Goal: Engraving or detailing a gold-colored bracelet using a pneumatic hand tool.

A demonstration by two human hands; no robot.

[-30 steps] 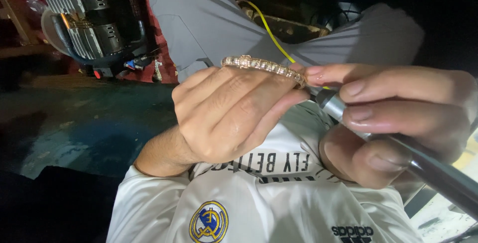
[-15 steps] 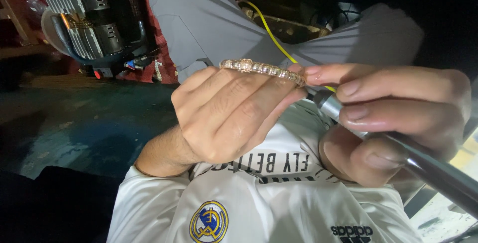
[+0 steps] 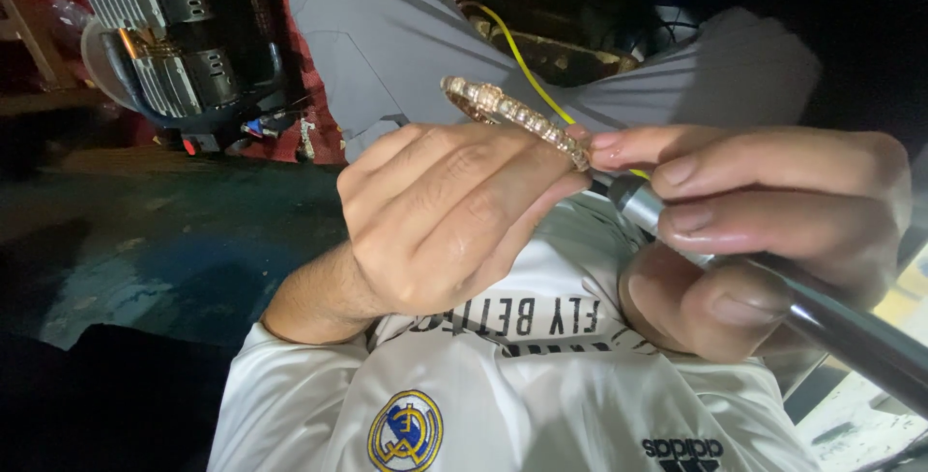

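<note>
My left hand (image 3: 435,226) grips a gold-coloured bangle (image 3: 512,111) set with a row of small pale stones, holding it edge-up between fingers and thumb at the picture's centre. My right hand (image 3: 764,230) is closed around a slim grey metal handpiece (image 3: 851,329) whose body runs off to the lower right. The tool's tip points at the bangle's right end and is hidden behind my fingertips. The two hands touch near that end. Below them is my white printed shirt (image 3: 541,395).
A machine with ribbed metal fins and black hoses (image 3: 174,42) stands at the upper left against a red surface. A yellow cable (image 3: 522,58) runs behind the bangle. Grey trouser legs (image 3: 387,37) and dark stained floor (image 3: 145,250) fill the background.
Both hands have stayed nearly still. The bangle's left end has tipped up slightly in my left hand.
</note>
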